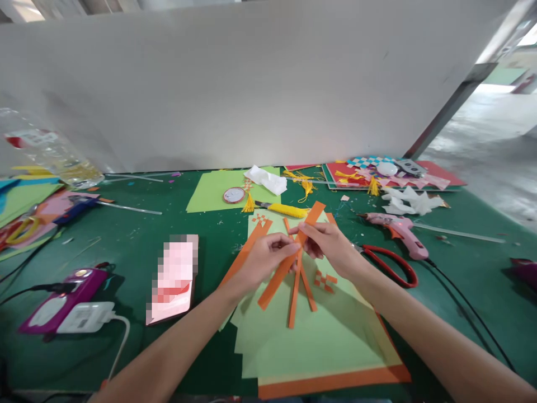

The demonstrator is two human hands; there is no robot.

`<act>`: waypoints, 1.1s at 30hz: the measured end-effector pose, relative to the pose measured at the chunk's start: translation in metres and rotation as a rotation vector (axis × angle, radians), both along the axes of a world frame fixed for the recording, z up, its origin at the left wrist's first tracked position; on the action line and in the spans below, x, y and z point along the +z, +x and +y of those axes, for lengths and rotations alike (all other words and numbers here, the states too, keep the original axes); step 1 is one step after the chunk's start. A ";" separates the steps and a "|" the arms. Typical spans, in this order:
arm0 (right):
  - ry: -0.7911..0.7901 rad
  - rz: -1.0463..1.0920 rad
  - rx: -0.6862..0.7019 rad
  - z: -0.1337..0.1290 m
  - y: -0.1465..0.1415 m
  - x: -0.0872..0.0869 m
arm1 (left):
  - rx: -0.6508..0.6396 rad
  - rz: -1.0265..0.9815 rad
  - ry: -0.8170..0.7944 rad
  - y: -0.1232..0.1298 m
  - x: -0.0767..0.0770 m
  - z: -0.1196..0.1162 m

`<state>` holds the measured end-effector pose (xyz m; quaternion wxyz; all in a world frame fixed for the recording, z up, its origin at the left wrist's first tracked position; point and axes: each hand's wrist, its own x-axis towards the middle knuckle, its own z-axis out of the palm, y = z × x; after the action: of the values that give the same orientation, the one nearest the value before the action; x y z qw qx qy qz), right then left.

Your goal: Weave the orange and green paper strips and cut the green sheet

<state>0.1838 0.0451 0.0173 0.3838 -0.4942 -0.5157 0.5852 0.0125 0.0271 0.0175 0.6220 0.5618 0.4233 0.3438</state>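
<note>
Between my two hands is a wide orange paper strip (277, 284), slanting from lower left to upper right. My left hand (271, 254) pinches it near its middle, and my right hand (321, 240) grips it higher up. Beneath them, narrow orange paper strips (294, 302) lie on light green paper sheets (323, 347). A small orange checkered paper piece (325, 281) rests just right of the strips. Another orange strip (247, 252) lies left of my left hand. A yellow utility knife (287, 210) lies beyond my hands.
Red-handled scissors (392, 266) and a pink glue gun (403, 229) lie to the right. At left are a phone (174, 280), a purple power strip (62, 302), a blue glue gun (78, 210) and a plastic bottle (54, 151). A grey panel (235, 84) stands behind.
</note>
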 end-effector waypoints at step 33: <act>-0.273 0.384 0.141 -0.015 0.007 -0.011 | -0.018 -0.266 -0.359 -0.004 -0.007 -0.007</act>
<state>0.1904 0.0297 0.0068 0.3627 -0.3841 -0.3824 0.7581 0.0085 0.0200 0.0109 0.7653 0.3957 0.3870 0.3286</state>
